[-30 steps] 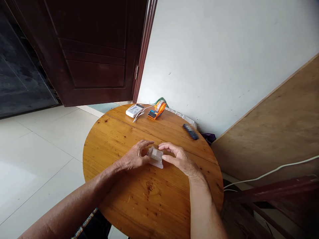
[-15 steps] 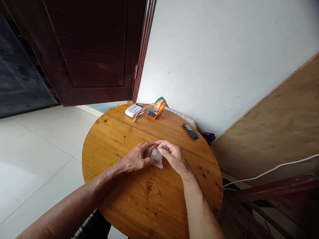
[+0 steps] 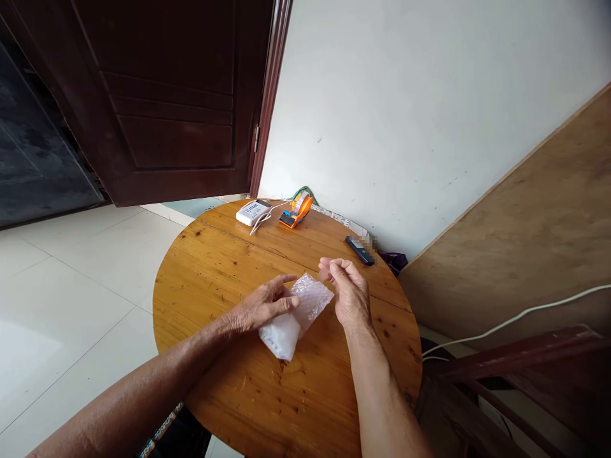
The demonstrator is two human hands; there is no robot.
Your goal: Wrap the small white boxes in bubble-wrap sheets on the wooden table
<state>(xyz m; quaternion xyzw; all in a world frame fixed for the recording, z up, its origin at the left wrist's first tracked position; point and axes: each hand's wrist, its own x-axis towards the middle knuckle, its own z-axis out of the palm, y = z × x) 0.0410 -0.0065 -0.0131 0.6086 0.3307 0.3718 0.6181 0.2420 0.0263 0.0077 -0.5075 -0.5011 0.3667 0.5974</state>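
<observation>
A sheet of bubble wrap (image 3: 314, 299) lies unfolded on the table in front of me, around or beside a whitish packet (image 3: 280, 337) whose contents I cannot make out. My left hand (image 3: 267, 304) holds the wrap at its left side, thumb pressed on top and the other fingers stretched along the far edge. Just past the wrap's upper right corner, my right hand (image 3: 349, 286) is closed in a pinch. Between its fingertips is a small see-through strip (image 3: 324, 274) that looks like clear tape.
The round wooden table (image 3: 210, 286) carries an orange tape dispenser (image 3: 296, 211), a white device (image 3: 252, 212) with a white cable (image 3: 260, 222), and a dark oblong object (image 3: 359, 250) near the wall. A dark red door (image 3: 172, 140) stands behind on the left.
The bubble wrap has opened out from a small folded bundle, and the whitish packet now shows. My right hand has moved right, away from my left, with the clear strip in its fingers.
</observation>
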